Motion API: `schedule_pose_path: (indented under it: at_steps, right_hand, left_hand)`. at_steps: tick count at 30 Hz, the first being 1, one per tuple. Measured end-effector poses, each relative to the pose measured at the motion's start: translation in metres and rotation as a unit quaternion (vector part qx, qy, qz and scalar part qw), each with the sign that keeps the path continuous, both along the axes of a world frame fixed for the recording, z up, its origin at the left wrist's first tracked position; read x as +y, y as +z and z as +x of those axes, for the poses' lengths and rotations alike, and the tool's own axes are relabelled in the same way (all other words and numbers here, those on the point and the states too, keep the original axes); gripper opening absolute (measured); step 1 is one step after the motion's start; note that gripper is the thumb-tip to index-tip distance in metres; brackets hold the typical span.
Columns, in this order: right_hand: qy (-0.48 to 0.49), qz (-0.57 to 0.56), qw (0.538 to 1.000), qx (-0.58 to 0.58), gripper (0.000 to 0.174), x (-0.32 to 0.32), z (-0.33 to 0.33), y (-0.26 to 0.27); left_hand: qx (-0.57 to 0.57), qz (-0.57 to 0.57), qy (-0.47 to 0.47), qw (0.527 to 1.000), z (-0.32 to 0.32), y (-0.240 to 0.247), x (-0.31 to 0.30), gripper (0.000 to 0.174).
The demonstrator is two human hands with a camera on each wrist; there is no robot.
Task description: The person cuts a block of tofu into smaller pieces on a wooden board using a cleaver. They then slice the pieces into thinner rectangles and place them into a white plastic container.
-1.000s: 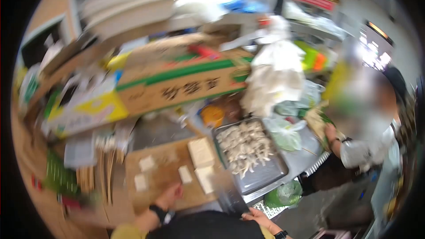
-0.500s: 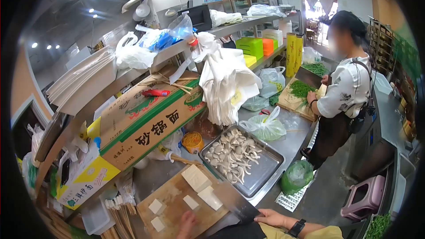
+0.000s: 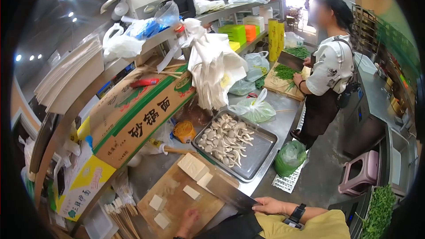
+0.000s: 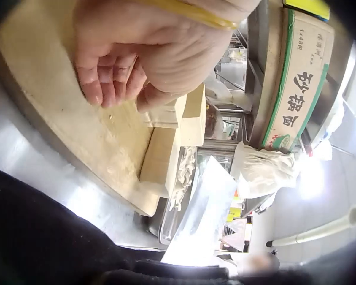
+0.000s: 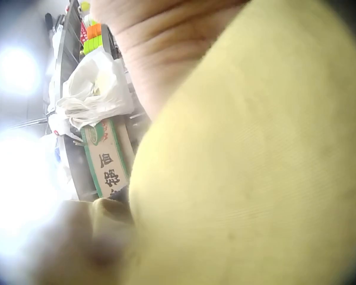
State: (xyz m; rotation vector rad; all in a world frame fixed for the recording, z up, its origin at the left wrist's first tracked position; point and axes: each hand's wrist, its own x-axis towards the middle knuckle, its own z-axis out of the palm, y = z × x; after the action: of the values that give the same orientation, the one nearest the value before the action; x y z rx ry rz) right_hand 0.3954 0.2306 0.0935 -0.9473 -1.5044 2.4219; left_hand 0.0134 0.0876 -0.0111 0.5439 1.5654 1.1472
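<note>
Cream-white tofu blocks (image 3: pixel 193 167) sit at the right of a wooden cutting board (image 3: pixel 175 187). Three thin tofu slices (image 3: pixel 156 202) lie apart on its left and middle. Low over the board's near side is my left hand (image 3: pixel 189 219), its fingers loosely bent and holding nothing; the left wrist view shows this hand (image 4: pixel 145 50) close to the tofu (image 4: pixel 161 160). My right hand (image 3: pixel 268 206) grips a broad cleaver (image 3: pixel 234 194) beside the board's right edge, blade overlapping the tofu in the head view. The right wrist view is mostly yellow sleeve (image 5: pixel 243 154).
A metal tray (image 3: pixel 256 161) of mushrooms (image 3: pixel 226 137) stands beyond the board. Bamboo skewers (image 3: pixel 124 221) lie to the left, below a large cardboard box (image 3: pixel 146 124). At the right, another person (image 3: pixel 330 62) holds a knife over chopped greens (image 3: pixel 285 71).
The head view has swung and steadied after blur. My left hand has drawn back from the middle slice toward the board's near edge. The cleaver stays in my right hand.
</note>
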Motion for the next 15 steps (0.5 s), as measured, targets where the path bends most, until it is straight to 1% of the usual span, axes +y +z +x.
schedule_pose_path:
  at_steps: [1, 2, 3, 4, 5, 6, 8, 9, 12, 14, 15]
  right_hand:
    - [-0.008, 0.002, 1.000, 0.000, 0.011, 0.001, 0.003, 0.000]
    - [-0.008, -0.002, 1.000, 0.002, 0.012, 0.001, 0.008, -0.003]
    - [-0.021, 0.051, 0.998, 0.000, 0.014, -0.001, 0.011, -0.018]
    - [-0.034, 0.102, 0.994, -0.008, 0.016, -0.001, 0.017, -0.029]
    - [-0.061, 0.011, 0.998, -0.006, 0.017, 0.000, 0.023, -0.005]
    - [-0.078, -0.003, 0.997, -0.017, 0.015, 0.000, 0.031, -0.004]
    - [-0.111, -0.024, 0.993, -0.035, 0.018, 0.008, 0.044, 0.000]
    - [-0.134, -0.023, 0.990, -0.048, 0.021, 0.009, 0.049, 0.003]
    - [-0.081, 0.042, 0.994, -0.051, 0.017, 0.018, 0.061, 0.005]
    - [-0.097, 0.009, 0.995, -0.014, 0.020, 0.019, 0.054, 0.004]
    - [-0.099, 0.015, 0.995, 0.012, 0.020, 0.019, 0.049, -0.019]
  left_hand:
    - [-0.003, -0.004, -0.011, 1.000, -0.005, -0.003, 0.007, 0.026]
    - [-0.008, -0.037, -0.023, 0.999, -0.013, -0.002, 0.011, 0.028]
    - [-0.014, -0.068, -0.037, 0.997, -0.014, 0.008, 0.014, 0.031]
    - [-0.023, -0.101, -0.051, 0.993, -0.013, 0.007, 0.018, 0.034]
    - [-0.064, -0.098, -0.052, 0.992, -0.025, -0.006, 0.017, 0.036]
    - [-0.105, -0.095, -0.052, 0.989, -0.038, -0.021, 0.015, 0.038]
    - [-0.107, -0.073, -0.057, 0.990, -0.033, -0.021, 0.031, 0.039]
    - [-0.100, -0.066, -0.059, 0.991, -0.027, -0.017, 0.040, 0.040]
    - [-0.087, -0.048, -0.060, 0.993, -0.021, -0.003, 0.060, 0.042]
    - [-0.078, -0.045, -0.058, 0.994, -0.017, 0.005, 0.066, 0.044]
    - [-0.076, -0.043, -0.058, 0.995, -0.016, 0.007, 0.071, 0.045]
